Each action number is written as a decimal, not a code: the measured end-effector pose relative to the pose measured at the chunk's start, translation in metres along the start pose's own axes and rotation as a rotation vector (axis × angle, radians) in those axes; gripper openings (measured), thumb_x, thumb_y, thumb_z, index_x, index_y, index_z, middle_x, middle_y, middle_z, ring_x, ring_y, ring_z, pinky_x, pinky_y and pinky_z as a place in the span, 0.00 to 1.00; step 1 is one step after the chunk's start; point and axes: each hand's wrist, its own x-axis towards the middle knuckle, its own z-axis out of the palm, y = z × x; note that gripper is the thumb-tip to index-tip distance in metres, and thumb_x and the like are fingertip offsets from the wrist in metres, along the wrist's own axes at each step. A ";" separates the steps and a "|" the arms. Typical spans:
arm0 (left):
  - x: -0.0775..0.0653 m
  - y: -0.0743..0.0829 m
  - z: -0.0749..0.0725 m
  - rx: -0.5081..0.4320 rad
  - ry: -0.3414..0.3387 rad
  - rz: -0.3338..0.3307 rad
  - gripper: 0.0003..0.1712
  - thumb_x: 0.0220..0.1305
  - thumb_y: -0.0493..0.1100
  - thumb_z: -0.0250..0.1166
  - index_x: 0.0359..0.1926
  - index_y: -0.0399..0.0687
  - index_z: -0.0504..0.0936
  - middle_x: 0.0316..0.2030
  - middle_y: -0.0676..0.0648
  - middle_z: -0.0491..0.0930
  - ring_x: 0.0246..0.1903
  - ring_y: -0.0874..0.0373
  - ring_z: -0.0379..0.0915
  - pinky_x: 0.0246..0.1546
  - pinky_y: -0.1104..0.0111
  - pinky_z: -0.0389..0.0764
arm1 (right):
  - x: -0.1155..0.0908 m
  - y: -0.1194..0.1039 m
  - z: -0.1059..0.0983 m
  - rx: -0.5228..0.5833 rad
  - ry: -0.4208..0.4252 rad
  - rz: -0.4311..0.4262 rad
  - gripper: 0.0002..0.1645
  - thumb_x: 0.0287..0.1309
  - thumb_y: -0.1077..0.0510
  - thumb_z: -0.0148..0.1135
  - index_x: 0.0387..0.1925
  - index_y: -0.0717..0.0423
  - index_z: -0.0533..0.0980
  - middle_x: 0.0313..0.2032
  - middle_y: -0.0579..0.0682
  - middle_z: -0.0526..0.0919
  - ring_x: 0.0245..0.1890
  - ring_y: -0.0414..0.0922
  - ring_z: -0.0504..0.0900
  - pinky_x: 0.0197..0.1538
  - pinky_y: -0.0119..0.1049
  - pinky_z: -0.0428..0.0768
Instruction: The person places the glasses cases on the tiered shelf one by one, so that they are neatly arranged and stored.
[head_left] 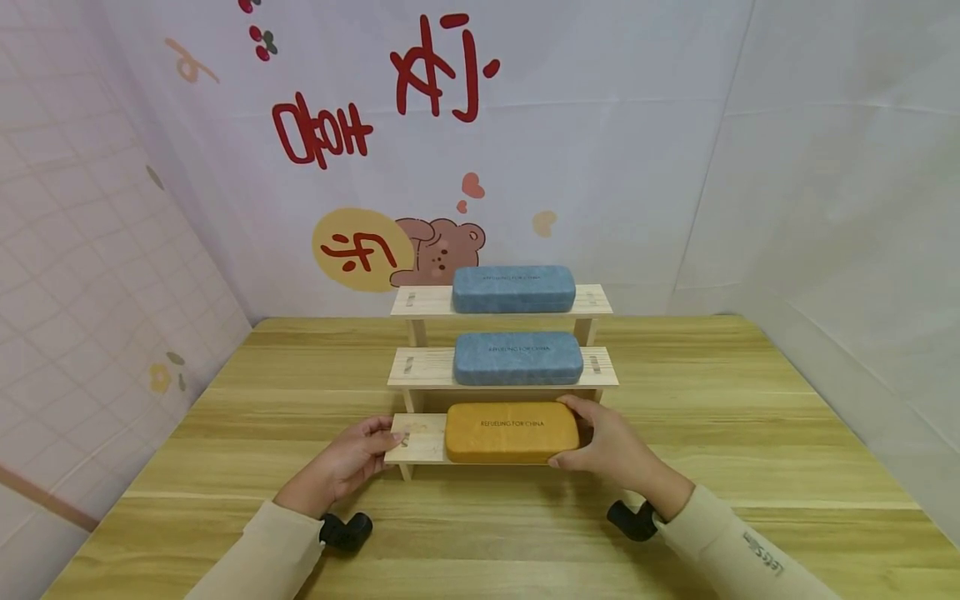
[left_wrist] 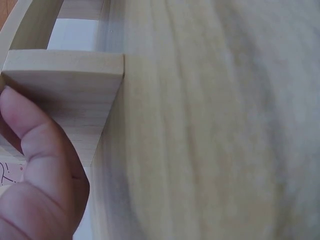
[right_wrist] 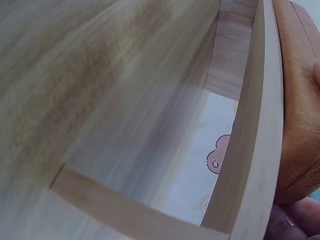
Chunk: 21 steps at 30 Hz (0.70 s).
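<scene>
A yellow glasses case (head_left: 512, 437), printed "REFUELING FOR CHINA", lies lengthwise on the lowest step of a pale wooden three-step rack (head_left: 420, 450). My right hand (head_left: 611, 446) grips its right end, thumb in front and fingers behind. At the left end of the same step, my left hand (head_left: 356, 458) pinches the board, with its thumb on top and the other fingers partly hidden. In the right wrist view, the case (right_wrist: 300, 110) rests against the board's upper face. One blue glasses case (head_left: 517, 360) lies on the middle step, and another blue case (head_left: 513, 292) on the top step.
The rack stands on a wood-grain table (head_left: 697, 417). Behind it hangs a white cloth (head_left: 600, 167) with red characters and a cartoon bear. A black wrist device (head_left: 347, 532) shows at the left cuff, another black device (head_left: 632, 521) at the right.
</scene>
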 end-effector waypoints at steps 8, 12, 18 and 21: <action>0.000 -0.001 0.000 0.012 -0.003 0.001 0.31 0.71 0.35 0.52 0.66 0.20 0.51 0.47 0.45 0.74 0.40 0.63 0.76 0.41 0.71 0.78 | 0.001 0.002 0.001 -0.063 0.007 -0.001 0.54 0.39 0.54 0.81 0.66 0.67 0.64 0.51 0.57 0.77 0.39 0.44 0.76 0.43 0.41 0.76; 0.001 -0.002 0.000 0.015 -0.001 -0.001 0.32 0.71 0.36 0.53 0.66 0.21 0.50 0.48 0.44 0.74 0.40 0.63 0.76 0.41 0.71 0.78 | 0.000 0.002 0.001 -0.084 0.010 -0.009 0.54 0.39 0.53 0.80 0.66 0.67 0.64 0.53 0.58 0.76 0.39 0.45 0.75 0.44 0.42 0.75; 0.001 -0.002 -0.001 0.019 -0.009 0.001 0.32 0.71 0.36 0.53 0.66 0.21 0.50 0.48 0.45 0.74 0.41 0.63 0.76 0.41 0.70 0.78 | 0.000 0.001 0.001 -0.090 0.006 -0.010 0.54 0.40 0.53 0.80 0.66 0.67 0.64 0.53 0.58 0.76 0.40 0.45 0.75 0.44 0.42 0.75; 0.000 -0.002 -0.002 0.024 -0.013 0.000 0.32 0.71 0.37 0.53 0.66 0.21 0.51 0.48 0.46 0.74 0.41 0.63 0.76 0.41 0.70 0.78 | 0.000 0.001 0.001 -0.091 0.000 -0.004 0.54 0.40 0.53 0.80 0.66 0.67 0.63 0.53 0.57 0.76 0.40 0.45 0.75 0.45 0.42 0.75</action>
